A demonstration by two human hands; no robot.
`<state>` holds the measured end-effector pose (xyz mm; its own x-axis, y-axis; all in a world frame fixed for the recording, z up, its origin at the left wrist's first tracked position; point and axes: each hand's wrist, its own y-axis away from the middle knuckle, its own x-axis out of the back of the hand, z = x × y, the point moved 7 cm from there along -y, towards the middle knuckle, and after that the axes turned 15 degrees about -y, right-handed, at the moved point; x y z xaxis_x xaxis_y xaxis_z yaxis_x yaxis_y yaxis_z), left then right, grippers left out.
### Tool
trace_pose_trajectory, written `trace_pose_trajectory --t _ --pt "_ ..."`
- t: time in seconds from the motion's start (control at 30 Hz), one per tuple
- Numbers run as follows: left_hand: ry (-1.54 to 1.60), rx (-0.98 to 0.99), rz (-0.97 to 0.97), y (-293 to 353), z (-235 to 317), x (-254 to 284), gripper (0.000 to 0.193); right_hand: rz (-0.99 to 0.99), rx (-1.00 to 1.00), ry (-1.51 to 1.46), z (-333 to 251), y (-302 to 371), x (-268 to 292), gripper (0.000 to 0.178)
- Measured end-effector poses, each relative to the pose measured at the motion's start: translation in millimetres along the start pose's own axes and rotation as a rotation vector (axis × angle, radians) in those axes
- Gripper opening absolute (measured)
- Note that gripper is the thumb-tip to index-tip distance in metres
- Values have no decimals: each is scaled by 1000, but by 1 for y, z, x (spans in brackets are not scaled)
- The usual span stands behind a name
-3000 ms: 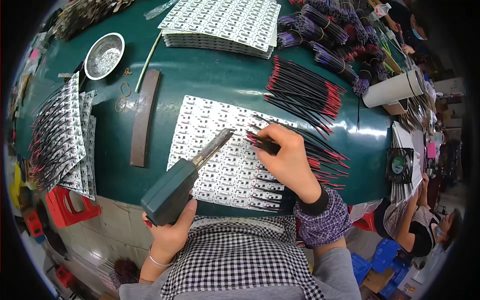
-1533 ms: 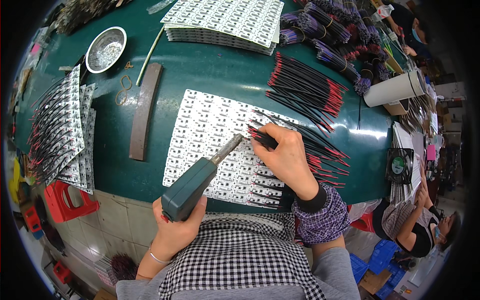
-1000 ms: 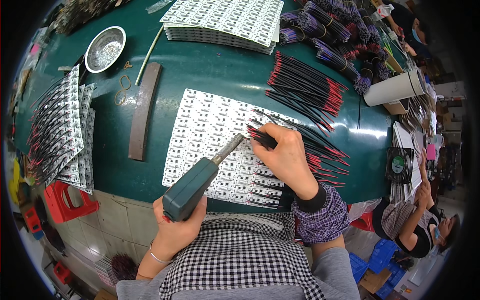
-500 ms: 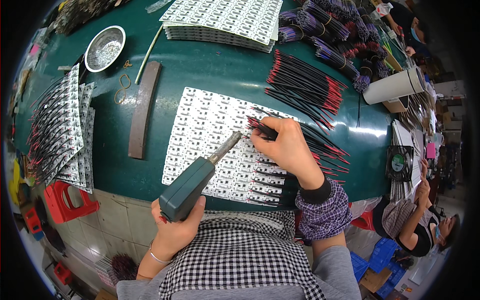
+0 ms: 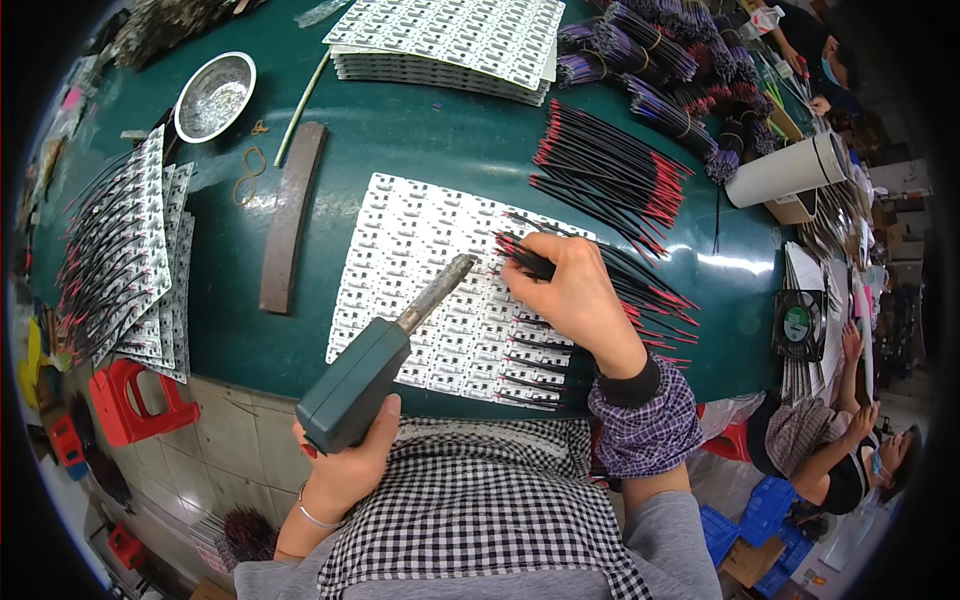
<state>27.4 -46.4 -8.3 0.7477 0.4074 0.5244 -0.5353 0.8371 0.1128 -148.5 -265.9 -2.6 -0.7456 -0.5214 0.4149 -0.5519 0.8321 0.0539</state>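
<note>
My left hand [image 5: 350, 465] is wrapped round the handle of a dark green soldering gun [image 5: 355, 382]. Its metal barrel points up and right, its tip over a white circuit board panel [image 5: 400, 250] on the green table. Just right of that tip, my right hand [image 5: 575, 295] pinches a bunch of black wires [image 5: 525, 257] with red ends, held close to the panel. Along the panel's right part, several black wires [image 5: 535, 375] lie in a row toward the right. Whether the wire ends touch the board under my fingers is hard to see.
A brown bar [image 5: 293, 220] and a metal bowl [image 5: 214, 98] lie to the left, near wired panels [image 5: 120, 240]. Stacked panels [image 5: 450, 45] stand at the back. Loose black wires [image 5: 605, 165] and purple wire bundles [image 5: 660, 50] fill the far right. Co-workers sit at right.
The soldering gun has drawn back slightly to the left, its tip now farther from my right fingers. My right hand stays almost still with the wires.
</note>
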Motion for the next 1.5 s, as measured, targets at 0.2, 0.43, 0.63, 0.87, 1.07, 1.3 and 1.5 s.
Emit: trace_pose_trajectory --t 0.2,0.43,0.63,0.87,1.07,1.3,1.5 --pt "45 -81 -4 6 -5 5 27 2 98 -31 -4 15 4 21" --pt "159 -10 36 7 -2 5 28 133 170 -126 -17 31 4 19" --pt "147 -3 -9 9 -6 2 29 116 110 89 -8 29 -5 24" --pt "138 -24 7 7 -7 3 32 152 291 249 -11 31 -10 30" --pt "169 -29 40 6 -11 6 39 196 304 74 -16 29 2 30" --pt "165 -17 6 7 -9 3 36 137 33 -216 -5 30 -3 19" --pt "171 -14 -24 9 -10 -1 36 84 -32 -110 1 26 -9 17"
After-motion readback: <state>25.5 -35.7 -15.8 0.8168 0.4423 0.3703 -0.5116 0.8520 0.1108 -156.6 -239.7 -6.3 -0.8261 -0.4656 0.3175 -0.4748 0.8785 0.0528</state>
